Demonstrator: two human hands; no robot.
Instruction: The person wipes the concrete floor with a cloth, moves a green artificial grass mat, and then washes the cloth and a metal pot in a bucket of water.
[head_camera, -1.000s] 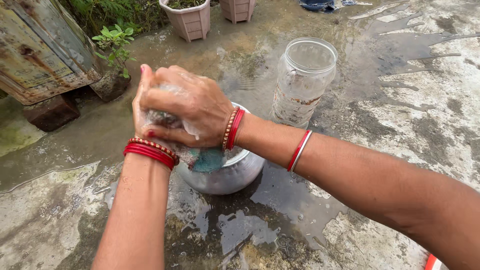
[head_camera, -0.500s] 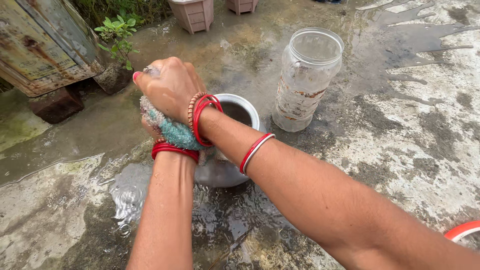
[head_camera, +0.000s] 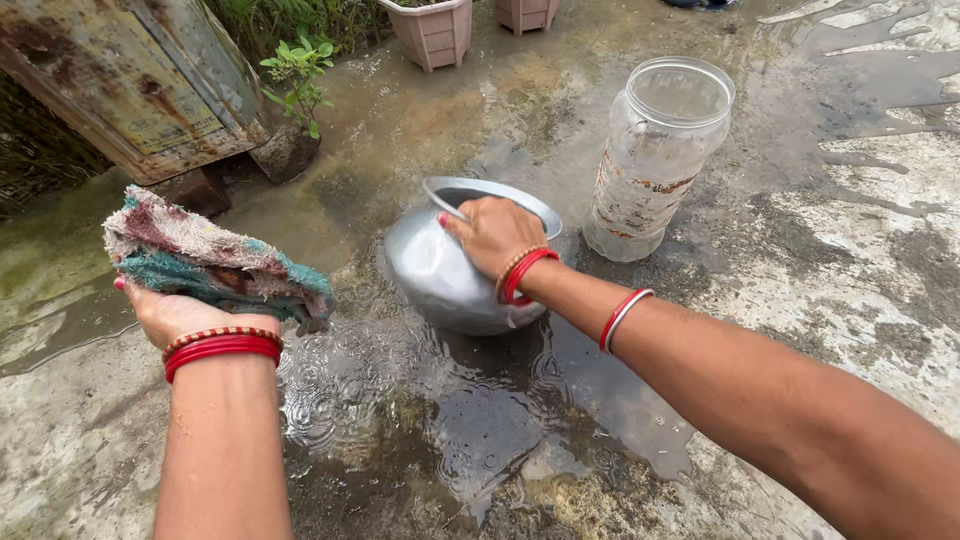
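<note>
A round metal pot (head_camera: 440, 275) stands on wet concrete in the middle of the head view. It is tilted away from me. My right hand (head_camera: 492, 232) grips its rim from above. Off to the left, my left hand (head_camera: 172, 312) holds up a wrung, twisted cloth (head_camera: 205, 258) of teal, pink and white. Both wrists wear red bangles. The cloth is clear of the pot.
A clear plastic jar (head_camera: 655, 155) with no lid stands upright just right of the pot. A rusty metal box (head_camera: 130, 75) on bricks sits at the upper left, with a small plant (head_camera: 298, 70) beside it. Two pinkish planters (head_camera: 435, 32) stand at the back. Puddles cover the ground.
Both hands were wringing the cloth over the pot. Now my left hand has carried the cloth off to the left, and my right hand has dropped onto the pot's rim and tipped it.
</note>
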